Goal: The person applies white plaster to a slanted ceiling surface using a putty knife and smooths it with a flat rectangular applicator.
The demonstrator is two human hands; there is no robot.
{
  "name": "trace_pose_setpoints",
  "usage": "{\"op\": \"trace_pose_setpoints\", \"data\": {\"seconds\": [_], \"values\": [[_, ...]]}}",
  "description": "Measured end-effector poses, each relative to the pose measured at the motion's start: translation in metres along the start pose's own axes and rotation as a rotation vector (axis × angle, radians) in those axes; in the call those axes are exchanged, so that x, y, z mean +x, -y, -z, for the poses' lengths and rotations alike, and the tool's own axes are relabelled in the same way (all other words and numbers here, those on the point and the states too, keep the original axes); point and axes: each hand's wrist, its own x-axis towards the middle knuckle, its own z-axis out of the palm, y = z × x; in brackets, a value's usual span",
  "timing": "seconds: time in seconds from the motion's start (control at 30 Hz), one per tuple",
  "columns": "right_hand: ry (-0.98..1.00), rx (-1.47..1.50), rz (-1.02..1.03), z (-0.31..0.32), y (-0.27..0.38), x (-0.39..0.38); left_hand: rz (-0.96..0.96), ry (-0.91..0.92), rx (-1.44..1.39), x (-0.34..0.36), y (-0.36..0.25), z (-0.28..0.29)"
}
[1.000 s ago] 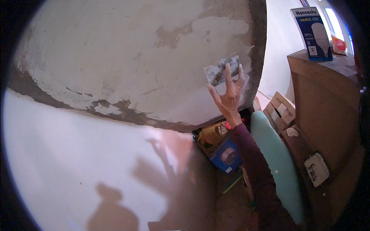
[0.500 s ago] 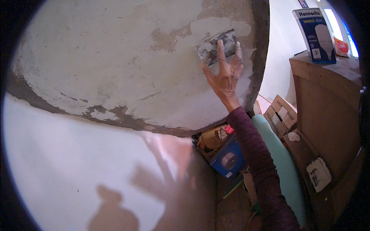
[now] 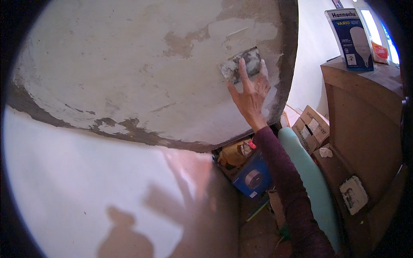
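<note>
My right hand [image 3: 251, 96] reaches up from the lower right in a dark maroon sleeve. Its fingers press a thin putty scraper [image 3: 241, 64] against the plastered surface [image 3: 116, 64], two of them lying over the blade and the thumb at its lower left. Grey and white smears cover the blade. Around it the plaster is off-white, with bare grey-brown patches and a rough, darker border along the lower and right edges. Just above the scraper runs a fresh pale patch with a thin ridge. My left hand is out of view.
Right of my arm stand a brown cabinet [image 3: 365, 112], a light bulb box [image 3: 350, 38] on top and a cardboard box [image 3: 312, 127]. A putty-smeared pale tray [image 3: 354, 195] lies lower down. Below are a mint-green padded shape [image 3: 307, 180] and a blue box [image 3: 254, 176].
My right hand has drawn the scraper downward over the plaster, uncovering a smoothed pale patch above it. The view has shifted slightly.
</note>
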Motion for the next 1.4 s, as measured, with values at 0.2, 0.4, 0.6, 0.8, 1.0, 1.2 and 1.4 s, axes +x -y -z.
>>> {"op": "trace_pose_setpoints", "data": {"seconds": [0.2,0.4,0.6,0.8,1.0,1.2,1.4], "values": [[-0.071,0.059,-0.181,0.017,0.023,0.035,0.028,0.206,-0.012,-0.001,-0.003,0.015],[-0.104,0.011,-0.277,0.015,0.026,0.060,-0.046,0.085,0.039,-0.009,0.011,0.002],[-0.029,-0.015,-0.060,0.028,0.037,0.020,-0.026,0.077,0.089,-0.026,-0.028,-0.003],[-0.092,0.050,0.020,0.015,0.023,0.043,-0.033,0.092,0.115,-0.015,0.002,-0.003],[0.003,-0.036,0.023,0.006,-0.003,0.019,-0.065,0.101,0.157,-0.007,0.033,0.001],[-0.062,0.017,-0.163,0.028,0.019,0.040,-0.015,0.103,0.118,-0.011,0.025,-0.002],[0.010,-0.023,-0.125,0.006,0.048,0.017,0.023,0.101,0.093,-0.012,0.024,-0.004]]}}
